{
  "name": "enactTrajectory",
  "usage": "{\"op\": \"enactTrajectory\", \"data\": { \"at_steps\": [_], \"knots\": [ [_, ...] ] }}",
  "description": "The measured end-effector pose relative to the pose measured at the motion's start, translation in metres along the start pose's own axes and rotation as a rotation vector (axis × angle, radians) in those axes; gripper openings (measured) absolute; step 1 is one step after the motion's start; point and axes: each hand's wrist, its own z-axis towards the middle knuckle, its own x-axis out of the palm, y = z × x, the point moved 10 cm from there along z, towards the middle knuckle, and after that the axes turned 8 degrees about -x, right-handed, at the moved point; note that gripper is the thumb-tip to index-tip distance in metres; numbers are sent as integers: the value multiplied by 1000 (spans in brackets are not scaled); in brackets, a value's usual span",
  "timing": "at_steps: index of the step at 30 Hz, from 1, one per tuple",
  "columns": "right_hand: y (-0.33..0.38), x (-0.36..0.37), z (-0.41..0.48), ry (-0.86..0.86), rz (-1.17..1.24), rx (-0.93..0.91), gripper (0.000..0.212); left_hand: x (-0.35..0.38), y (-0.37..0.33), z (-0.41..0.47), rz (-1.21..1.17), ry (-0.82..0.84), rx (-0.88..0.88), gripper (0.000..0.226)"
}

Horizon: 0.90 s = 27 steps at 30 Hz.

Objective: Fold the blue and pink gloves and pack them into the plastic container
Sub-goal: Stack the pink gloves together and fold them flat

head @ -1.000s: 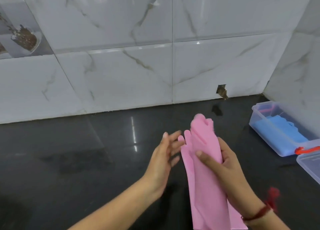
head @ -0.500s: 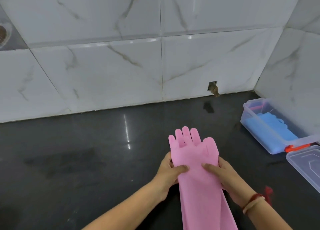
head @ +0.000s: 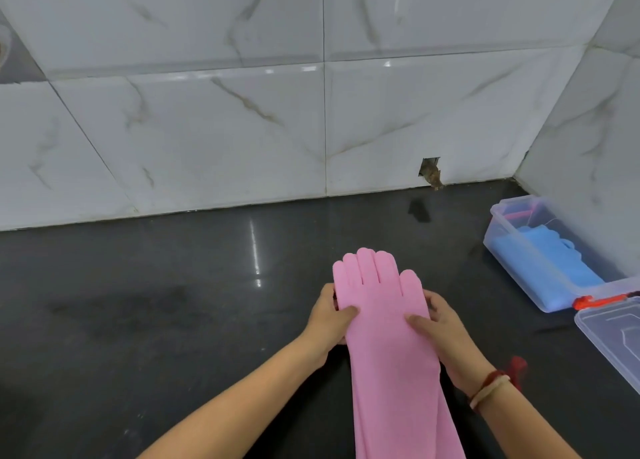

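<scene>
pink gloves (head: pixel 384 323) now gripped on both edges by left hand (head: pixel 327 318) and right hand (head: pixel 441 330), lower centre, laid flatter over the worktop (head: pixel 156 302) than a second ago; blue gloves (head: pixel 550 264) already packed in the plastic container (head: pixel 498 212) at right, so folding is probably next

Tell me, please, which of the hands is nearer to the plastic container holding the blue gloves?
Right. The right hand grips the pink glove's right edge, on the side facing the plastic container. The left hand grips the glove's opposite edge, farther from it.
</scene>
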Motion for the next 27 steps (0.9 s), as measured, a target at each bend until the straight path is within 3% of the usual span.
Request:
{"op": "enactTrajectory", "data": {
  "at_steps": [5, 11, 16, 20, 22, 27],
  "knots": [
    [20, -4, 3, -106, -91, -194, 42, 3, -12, 3, 125, 0, 61, 37],
    [-9, -19, -2, -128, -158, -52, 47, -4, -1, 5, 99, -73, 43, 35],
    [-27, -20, -21, 64, -202, 147, 71, -7, 7, -12, 110, -74, 113, 56],
    [-36, -12, -42, 246, -273, 193, 79, -7, 15, -28, 359, -64, 199, 71],
    [-38, -10, -46, 264, -284, 185, 77, -5, 16, -33, 436, -64, 240, 71],
    [-40, -6, -55, 233, -316, 131, 69, -10, 18, -41, 343, -86, 293, 57]
  ]
}}
